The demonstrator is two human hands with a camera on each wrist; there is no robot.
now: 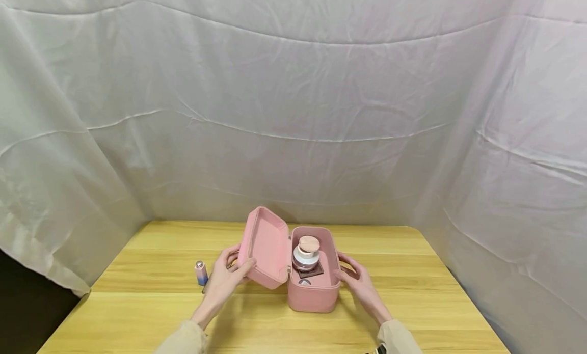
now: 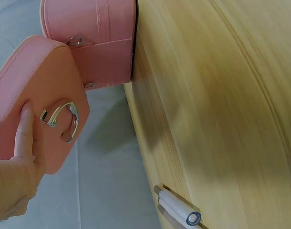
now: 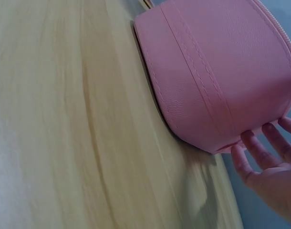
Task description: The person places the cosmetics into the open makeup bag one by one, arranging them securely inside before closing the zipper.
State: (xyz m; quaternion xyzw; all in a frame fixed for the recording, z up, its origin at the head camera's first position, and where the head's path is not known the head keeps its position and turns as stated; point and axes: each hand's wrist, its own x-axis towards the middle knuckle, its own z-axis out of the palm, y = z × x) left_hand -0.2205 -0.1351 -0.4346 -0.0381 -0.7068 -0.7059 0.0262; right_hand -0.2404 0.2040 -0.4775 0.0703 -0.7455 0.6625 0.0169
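Note:
A pink cosmetic case (image 1: 312, 299) stands on the table, its lid (image 1: 270, 247) swung out to the left on hinges. My left hand (image 1: 223, 280) grips that lid by its left side, thumb at the rim and fingers on the outside near a metal-ringed handle (image 2: 62, 121). At the case's right wall, my right hand (image 1: 362, 287) holds on with thumb at the rim and fingertips against the outer side (image 3: 207, 81). Inside are a jar with a white top (image 1: 306, 258), a round pale-pink item (image 1: 309, 243) over it, a dark flat square (image 1: 316, 271) and a small round piece (image 1: 304, 281).
Left of my left hand, a small pink-and-blue bottle (image 1: 201, 273) with a silvery top stands on the wooden table (image 1: 151, 272). Pale cloth (image 1: 293, 99) hangs behind the table and along both sides.

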